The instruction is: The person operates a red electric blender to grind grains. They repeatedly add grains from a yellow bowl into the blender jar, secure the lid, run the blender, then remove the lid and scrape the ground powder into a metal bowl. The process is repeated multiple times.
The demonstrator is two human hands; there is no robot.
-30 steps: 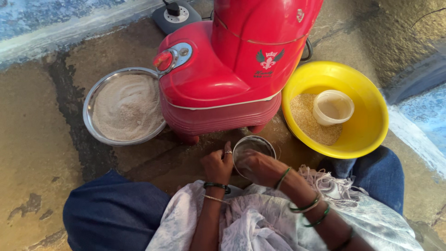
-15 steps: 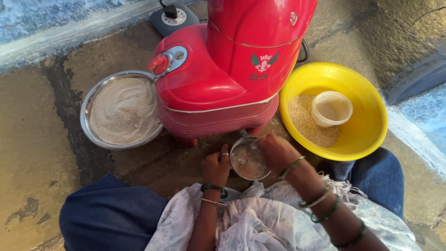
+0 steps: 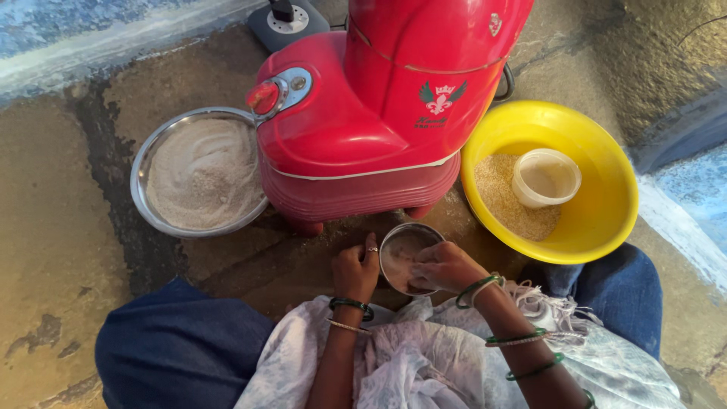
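A small round steel bowl point(image 3: 401, 246) with pale flour inside rests on the floor in front of a red grinding machine point(image 3: 371, 106). My left hand point(image 3: 354, 269), with a ring and bangles, grips the bowl's left rim. My right hand point(image 3: 445, 269), with green bangles on the wrist, lies over the bowl's right side, its fingers curled down into the flour. Whether it holds any flour I cannot tell.
A wide steel dish point(image 3: 148, 163) heaped with flour sits left of the machine. A yellow basin point(image 3: 598, 220) at the right holds grain and a clear plastic cup point(image 3: 545, 178). A grey power socket point(image 3: 288, 21) lies behind. My knees in blue cloth flank a white patterned cloth.
My right hand lifted toward the bowl's far right rim, then came back down over the bowl with its fingers in the flour. My left hand stayed on the rim.
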